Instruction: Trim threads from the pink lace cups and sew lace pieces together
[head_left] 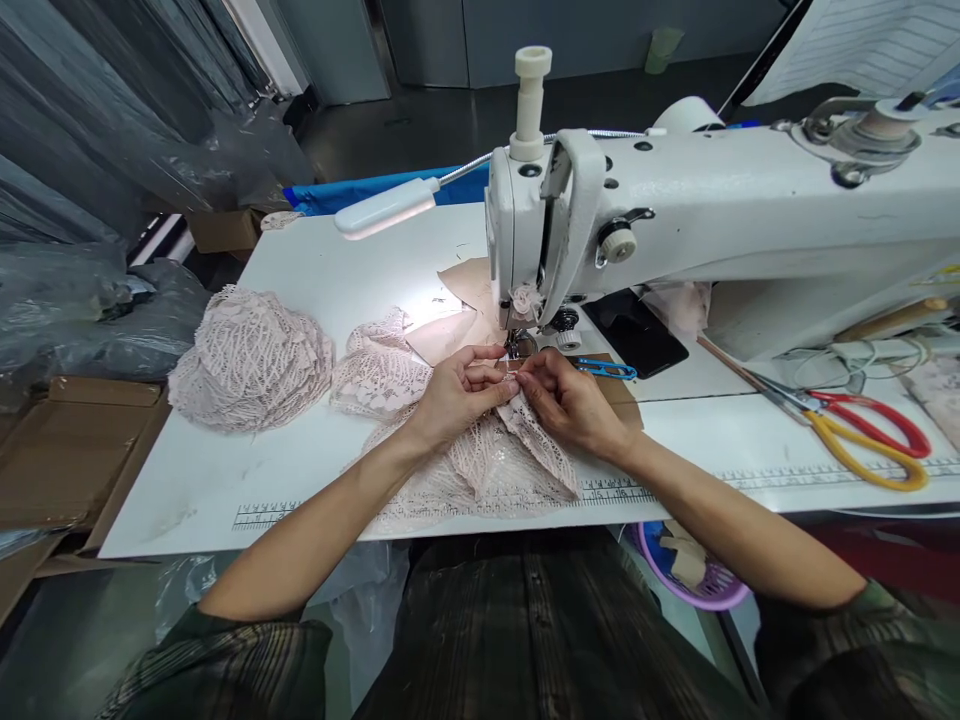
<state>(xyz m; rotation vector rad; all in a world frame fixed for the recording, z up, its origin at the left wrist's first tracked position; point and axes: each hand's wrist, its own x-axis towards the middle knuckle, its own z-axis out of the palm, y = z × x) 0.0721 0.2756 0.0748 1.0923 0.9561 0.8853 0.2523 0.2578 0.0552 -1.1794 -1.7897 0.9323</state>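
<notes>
Pale pink lace fabric [491,465] lies bunched in front of the white sewing machine [675,205]. Just before the presser foot [517,343], my left hand [463,395] pinches the lace edge between thumb and fingers. My right hand [571,402] grips the same lace close beside it, fingers curled. The two hands nearly touch. Exactly what lies between the fingertips is partly hidden. Behind them, smooth beige fabric pieces [446,335] lie near the needle area. A blue thread snipper [604,368] rests right behind my right hand.
A heap of pink lace [251,360] sits on the table's left side. To the right lie a black phone [637,332] and scissors with red and yellow handles [862,430]. A lamp [386,208] juts out left of the machine head. Below the table's front edge is a purple basket [709,590].
</notes>
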